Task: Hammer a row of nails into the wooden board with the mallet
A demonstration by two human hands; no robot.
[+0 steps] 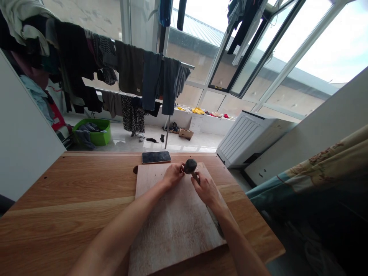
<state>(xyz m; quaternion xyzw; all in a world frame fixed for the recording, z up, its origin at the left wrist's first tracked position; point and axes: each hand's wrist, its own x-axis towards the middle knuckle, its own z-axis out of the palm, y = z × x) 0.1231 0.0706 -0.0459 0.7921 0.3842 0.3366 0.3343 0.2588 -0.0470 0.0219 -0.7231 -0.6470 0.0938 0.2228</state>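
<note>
My right hand [206,188] is wrapped round the handle of a hammer [190,166]. Its dark, rounded head is raised toward me above the far part of a pale, worn wooden board [172,230]. Just left of the hammer head, my left hand [173,174] rests low over the board with fingertips pinched together. Whatever is between those fingertips is too small or hidden to make out. A few tiny dark dots mark the board's surface near my left hand.
The board lies on a brown wooden table [71,191]. A phone [156,157] lies beyond the board's far edge. Past the table are a green basket [105,132] with clothes, a drying rack hung with laundry [130,69], and a white ridged appliance [244,134]. A curtain [313,172] hangs at right.
</note>
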